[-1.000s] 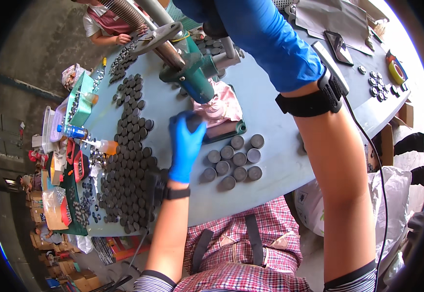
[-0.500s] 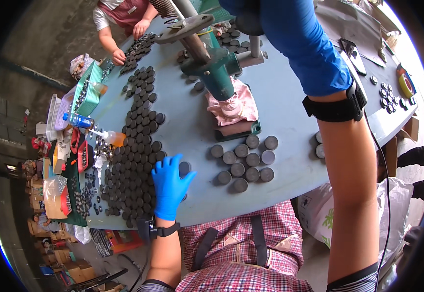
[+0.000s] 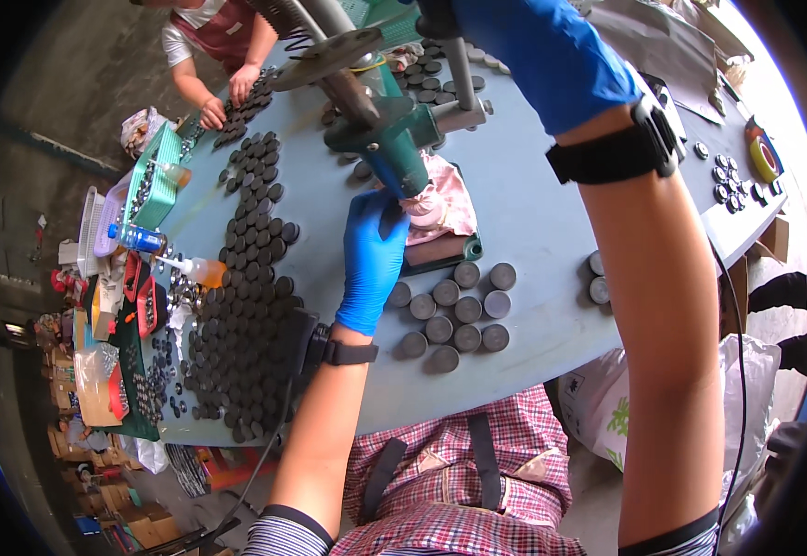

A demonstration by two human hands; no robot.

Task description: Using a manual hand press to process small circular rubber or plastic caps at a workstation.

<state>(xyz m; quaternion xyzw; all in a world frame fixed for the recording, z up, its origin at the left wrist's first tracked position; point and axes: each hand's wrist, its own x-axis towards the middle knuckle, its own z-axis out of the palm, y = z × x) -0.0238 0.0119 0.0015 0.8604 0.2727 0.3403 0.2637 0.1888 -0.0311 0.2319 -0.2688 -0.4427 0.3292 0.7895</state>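
Observation:
My left hand (image 3: 373, 255), in a blue glove, reaches to the near left side of a green hand press (image 3: 392, 153). Its fingers curl inward beside the pink cloth (image 3: 448, 199) on the press base; what they pinch, if anything, is hidden. High up, my right hand (image 3: 538, 60), also gloved in blue, grips the black-ended lever (image 3: 459, 79) of the press, partly cut off by the upper edge. Several round grey caps (image 3: 467, 310) stand in a loose group in front of the base. A large spread of dark round caps (image 3: 250, 324) covers the table to the left.
Across the table a person's hands (image 3: 227, 100) handle small dark pieces. At left are a green basket (image 3: 155, 181), a bottle of orange liquid (image 3: 201, 271) and red trays (image 3: 148, 306). A tape roll (image 3: 765, 159) lies far right. A black cable (image 3: 740, 371) hangs along my right arm.
My left hand has moved from beside the dark caps up and right to the press, its fingers now curled. The single cap it was near no longer shows there. My right hand shifted slightly left.

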